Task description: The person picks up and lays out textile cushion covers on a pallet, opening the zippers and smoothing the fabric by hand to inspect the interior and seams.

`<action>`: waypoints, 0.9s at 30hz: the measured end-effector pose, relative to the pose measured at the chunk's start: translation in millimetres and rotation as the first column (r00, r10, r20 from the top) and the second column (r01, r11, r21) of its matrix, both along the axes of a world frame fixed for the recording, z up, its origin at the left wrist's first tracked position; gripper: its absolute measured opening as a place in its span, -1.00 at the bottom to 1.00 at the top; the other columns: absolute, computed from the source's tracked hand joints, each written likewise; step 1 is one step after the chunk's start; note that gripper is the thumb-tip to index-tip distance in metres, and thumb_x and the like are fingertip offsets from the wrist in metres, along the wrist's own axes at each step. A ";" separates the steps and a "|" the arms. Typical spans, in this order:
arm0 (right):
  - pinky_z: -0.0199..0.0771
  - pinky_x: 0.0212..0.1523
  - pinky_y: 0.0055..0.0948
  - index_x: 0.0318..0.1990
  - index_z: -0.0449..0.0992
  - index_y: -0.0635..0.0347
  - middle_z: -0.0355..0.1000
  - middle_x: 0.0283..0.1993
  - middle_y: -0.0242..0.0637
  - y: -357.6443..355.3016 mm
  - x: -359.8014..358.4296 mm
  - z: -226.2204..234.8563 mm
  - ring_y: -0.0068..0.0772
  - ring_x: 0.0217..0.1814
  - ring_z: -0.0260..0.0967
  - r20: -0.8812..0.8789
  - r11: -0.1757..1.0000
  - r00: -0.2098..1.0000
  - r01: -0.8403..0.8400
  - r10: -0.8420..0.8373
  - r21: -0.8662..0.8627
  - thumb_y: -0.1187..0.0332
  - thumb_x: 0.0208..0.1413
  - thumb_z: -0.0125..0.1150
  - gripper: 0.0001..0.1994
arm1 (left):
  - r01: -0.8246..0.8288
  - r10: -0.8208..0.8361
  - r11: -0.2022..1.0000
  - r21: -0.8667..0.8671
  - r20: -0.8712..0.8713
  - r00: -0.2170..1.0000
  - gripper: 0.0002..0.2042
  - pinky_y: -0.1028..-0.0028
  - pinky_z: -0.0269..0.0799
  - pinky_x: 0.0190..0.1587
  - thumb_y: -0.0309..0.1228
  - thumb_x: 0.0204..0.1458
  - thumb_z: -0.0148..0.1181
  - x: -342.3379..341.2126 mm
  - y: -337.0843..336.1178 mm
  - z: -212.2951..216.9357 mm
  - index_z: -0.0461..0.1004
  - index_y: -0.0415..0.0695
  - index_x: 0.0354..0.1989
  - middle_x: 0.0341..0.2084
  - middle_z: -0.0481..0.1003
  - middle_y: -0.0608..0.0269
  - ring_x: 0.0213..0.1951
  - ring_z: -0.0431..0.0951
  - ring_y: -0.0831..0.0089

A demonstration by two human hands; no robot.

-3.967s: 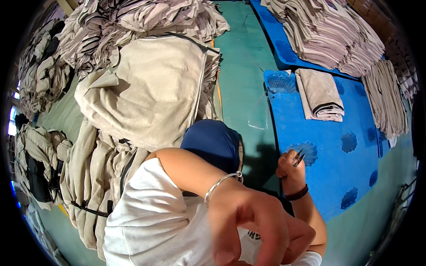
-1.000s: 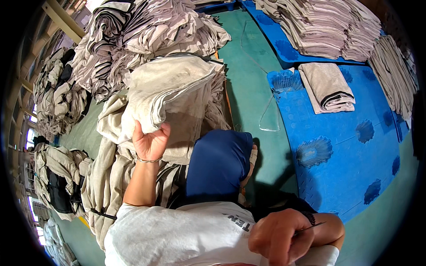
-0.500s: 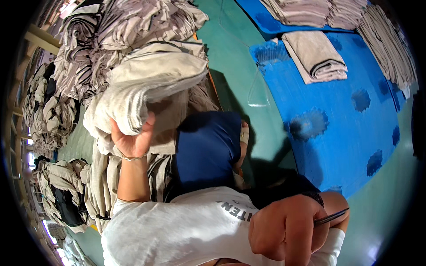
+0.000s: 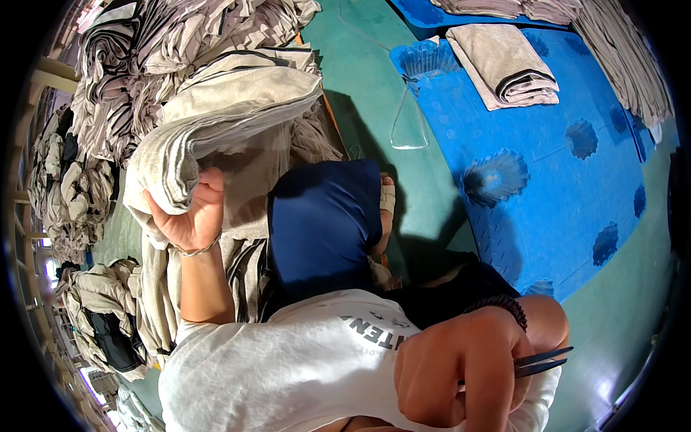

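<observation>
My left hand (image 4: 188, 216) grips the edge of a thick, folded beige cloth (image 4: 162, 162), thumb on one side and fingers on the other. The cloth's layered edges face me, and its far end rests toward the large heap. Near my chest, my right hand (image 4: 464, 371) is closed around small dark thread snips (image 4: 543, 362). Two thin blades stick out to the right, slightly apart; the rest is hidden in my fist. Under my left forearm more beige cloth with black trim (image 4: 248, 277) hangs down.
A large heap of beige cloths (image 4: 216, 32) rises at the far left, with smaller piles (image 4: 108, 288) nearer. On the right, a blue plastic pallet (image 4: 547, 180) bears one folded cloth (image 4: 504, 65); stacked cloths (image 4: 626, 57) stand beyond. A wire loop (image 4: 410, 144) lies on the green floor.
The blades of the snips have spread apart. My left hand has shifted slightly left with the cloth's edge. The whole view has tilted a little, moving the surroundings up.
</observation>
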State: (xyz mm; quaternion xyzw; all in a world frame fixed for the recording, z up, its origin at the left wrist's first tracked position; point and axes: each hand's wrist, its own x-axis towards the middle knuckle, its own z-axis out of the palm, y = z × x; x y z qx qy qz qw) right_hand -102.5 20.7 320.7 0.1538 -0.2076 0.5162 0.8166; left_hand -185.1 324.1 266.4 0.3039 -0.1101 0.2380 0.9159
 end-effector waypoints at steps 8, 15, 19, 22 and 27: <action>-0.15 -0.82 -0.51 -0.55 0.51 0.33 0.18 -0.75 -0.24 7.6 2.9 -5.6 -0.55 -0.83 0.00 0.112 0.992 0.993 0.041 -0.028 -0.119 0.42 0.04 -0.03 -0.76 | 0.055 -0.079 0.988 0.147 0.157 0.984 -0.59 0.39 0.14 -0.04 -0.22 -0.08 0.09 14.5 0.5 33.5 0.31 -0.07 -0.04 -0.05 0.35 0.28 -0.11 0.35 0.48; 0.14 -0.62 -0.33 -0.59 0.30 0.21 0.26 -0.54 -0.19 13.4 19.8 -27.6 -0.15 -0.61 0.15 0.323 0.987 0.933 0.147 -0.159 0.062 0.21 -0.01 -0.06 -0.73 | 0.147 -0.163 0.981 0.130 0.120 0.979 -0.72 0.45 0.15 0.00 -0.46 -0.04 0.04 26.1 -4.1 73.6 0.34 -0.18 -0.11 -0.15 0.40 0.34 -0.28 0.40 0.69; -0.05 -0.77 -0.47 -0.44 0.40 0.25 0.18 -0.65 -0.26 11.0 25.5 -2.4 -0.45 -0.75 0.06 0.220 0.998 0.974 -0.055 0.062 -0.037 0.47 0.04 -0.07 -0.88 | 0.178 -0.192 0.974 0.138 0.094 0.977 -0.82 0.41 0.11 -0.03 -0.54 -0.07 0.01 27.4 -5.4 85.3 0.37 -0.15 -0.24 -0.24 0.42 0.41 -0.35 0.40 0.72; 0.00 -0.75 -0.44 -0.41 0.36 0.13 0.19 -0.58 -0.25 14.2 37.7 -11.6 -0.40 -0.71 0.08 0.440 0.995 0.898 -0.040 -0.005 0.093 0.47 0.06 -0.11 -0.91 | 0.196 -0.207 0.973 0.121 0.084 0.975 -0.82 0.43 0.11 -0.05 -0.54 -0.08 0.03 36.1 -9.0 83.2 0.38 -0.13 -0.25 -0.25 0.42 0.41 -0.37 0.40 0.73; 0.02 -0.74 -0.44 -0.47 0.31 0.18 0.18 -0.58 -0.22 8.9 34.4 -17.1 -0.36 -0.69 0.10 0.505 0.994 0.860 0.026 -0.076 0.106 0.42 0.07 -0.11 -0.88 | 0.194 -0.203 0.974 0.117 0.070 0.977 -0.81 0.45 0.12 -0.07 -0.54 -0.09 0.04 37.2 -15.1 83.2 0.38 -0.13 -0.25 -0.26 0.43 0.40 -0.39 0.40 0.72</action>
